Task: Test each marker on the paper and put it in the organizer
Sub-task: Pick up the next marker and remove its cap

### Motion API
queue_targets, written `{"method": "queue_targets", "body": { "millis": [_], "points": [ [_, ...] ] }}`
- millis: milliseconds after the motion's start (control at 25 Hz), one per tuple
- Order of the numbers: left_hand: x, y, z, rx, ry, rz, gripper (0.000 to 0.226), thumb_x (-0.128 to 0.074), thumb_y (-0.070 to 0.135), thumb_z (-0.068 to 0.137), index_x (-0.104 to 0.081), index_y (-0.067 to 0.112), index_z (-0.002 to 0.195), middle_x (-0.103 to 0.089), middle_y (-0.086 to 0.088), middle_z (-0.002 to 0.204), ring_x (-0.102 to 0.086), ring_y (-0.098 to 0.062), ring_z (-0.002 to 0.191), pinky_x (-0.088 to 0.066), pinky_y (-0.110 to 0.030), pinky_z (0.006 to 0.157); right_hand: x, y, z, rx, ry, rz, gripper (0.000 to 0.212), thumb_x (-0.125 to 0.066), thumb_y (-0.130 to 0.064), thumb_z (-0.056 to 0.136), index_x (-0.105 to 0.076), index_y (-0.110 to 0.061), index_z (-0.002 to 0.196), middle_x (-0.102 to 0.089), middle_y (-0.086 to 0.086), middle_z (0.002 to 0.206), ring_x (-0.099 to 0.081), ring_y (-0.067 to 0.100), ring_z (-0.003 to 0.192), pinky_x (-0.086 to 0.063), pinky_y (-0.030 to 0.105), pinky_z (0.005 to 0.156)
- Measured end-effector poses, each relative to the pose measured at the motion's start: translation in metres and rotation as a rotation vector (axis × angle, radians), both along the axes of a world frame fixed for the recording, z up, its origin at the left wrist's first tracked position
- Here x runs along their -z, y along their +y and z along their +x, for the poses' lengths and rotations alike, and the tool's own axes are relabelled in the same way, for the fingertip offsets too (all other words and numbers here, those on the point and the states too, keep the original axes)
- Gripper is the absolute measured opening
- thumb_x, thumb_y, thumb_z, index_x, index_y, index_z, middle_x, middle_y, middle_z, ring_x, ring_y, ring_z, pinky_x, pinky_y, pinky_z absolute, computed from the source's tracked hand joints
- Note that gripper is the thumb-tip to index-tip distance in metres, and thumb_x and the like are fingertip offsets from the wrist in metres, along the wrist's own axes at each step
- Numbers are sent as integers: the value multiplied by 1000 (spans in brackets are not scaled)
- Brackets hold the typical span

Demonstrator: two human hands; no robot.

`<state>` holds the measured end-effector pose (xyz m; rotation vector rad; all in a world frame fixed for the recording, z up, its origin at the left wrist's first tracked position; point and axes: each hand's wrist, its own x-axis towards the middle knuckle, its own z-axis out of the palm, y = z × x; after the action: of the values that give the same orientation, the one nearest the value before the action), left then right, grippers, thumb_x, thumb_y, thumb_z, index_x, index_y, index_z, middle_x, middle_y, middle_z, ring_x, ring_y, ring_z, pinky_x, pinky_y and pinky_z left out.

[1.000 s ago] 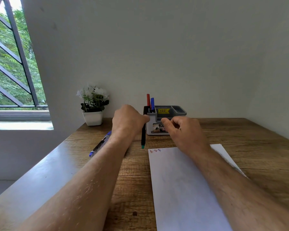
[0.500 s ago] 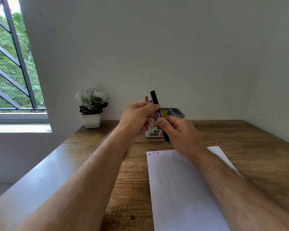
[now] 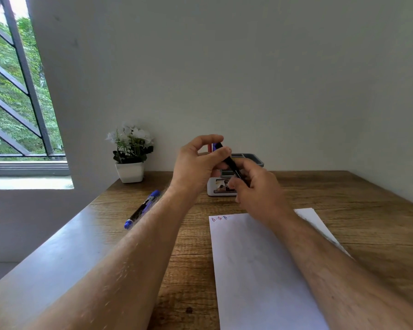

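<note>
I hold a black marker (image 3: pixel 231 165) tilted in the air in front of the organizer (image 3: pixel 250 158). My left hand (image 3: pixel 196 165) pinches its upper end and my right hand (image 3: pixel 260 189) grips its lower part; the lower tip is hidden by my fingers. The grey and white organizer stands at the back of the desk, mostly behind my hands, with a red marker (image 3: pixel 209 147) and a blue one (image 3: pixel 214 146) upright in it. A white paper (image 3: pixel 260 270) lies in front of me with three small scribbles (image 3: pixel 219 218) at its top left. A blue marker (image 3: pixel 142 208) lies on the desk to the left.
A small white pot with white flowers (image 3: pixel 130 158) stands at the back left against the wall. The wooden desk (image 3: pixel 343 198) reaches the wall behind and on the right. A window with bars (image 3: pixel 17 91) is on the left.
A second ago my left hand alone held the marker hanging tip down. Both hands have since raised and tilted it, and my right hand has closed on its lower part.
</note>
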<state>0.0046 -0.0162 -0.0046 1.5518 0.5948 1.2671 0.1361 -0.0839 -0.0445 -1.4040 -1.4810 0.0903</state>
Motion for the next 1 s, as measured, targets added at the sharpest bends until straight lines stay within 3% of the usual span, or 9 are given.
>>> {"method": "queue_targets", "body": {
  "millis": [120,200,320,440,600,760,1000],
  "points": [
    [1,0,2,12,-63,-60,18,-73,21,87,-75,15,103,-76,-10,87,-69,-14,70,-57,-24,62,-2,0,2,33,-41,15,28,-48,-30,102,-63,-25,125,-67,-13,86,-63,1,77,-49,13,62],
    [1,1,2,5,-75,-92,19,-73,24,87,-76,11,101,-76,-11,84,-68,-13,69,-56,-22,59,-2,0,2,66,-55,19,31,-45,-36,103,-66,-24,122,-62,-16,78,-60,0,67,-41,9,51],
    [3,3,3,3,-58,-111,22,-76,27,84,-76,9,97,-76,-11,79,-69,-13,68,-56,-22,60,-2,2,4,112,-52,35,31,-49,-39,101,-72,-22,112,-66,-12,77,-62,3,67,-46,16,50],
    [3,1,3,28,-32,-125,21,-77,26,82,-76,9,94,-75,-10,77,-68,-12,64,-58,-22,61,-3,1,6,145,-56,35,31,-52,-42,99,-75,-21,103,-63,-14,68,-58,0,58,-37,11,46],
    [3,0,3,36,22,-135,16,-76,21,83,-75,10,95,-76,-11,82,-69,-11,63,-56,-20,57,-5,-1,5,185,-97,-5,36,-52,-46,97,-76,-20,98,-62,-15,70,-59,1,63,-35,11,51],
    [-1,1,1,32,-30,-146,21,-76,20,84,-75,5,97,-74,-9,74,-67,-10,59,-55,-20,57,-9,-6,6,246,-87,1,46,-50,-58,91,-70,-21,73,-60,-11,58,-55,5,50,-33,15,45],
    [-5,3,-6,17,-115,-184,14,-76,15,83,-74,8,95,-75,-16,85,-69,-14,65,-58,-22,60,-6,-3,5,288,-148,5,43,-50,-55,95,-71,-21,79,-56,-12,56,-52,5,47,-32,15,42]
  ]
}}
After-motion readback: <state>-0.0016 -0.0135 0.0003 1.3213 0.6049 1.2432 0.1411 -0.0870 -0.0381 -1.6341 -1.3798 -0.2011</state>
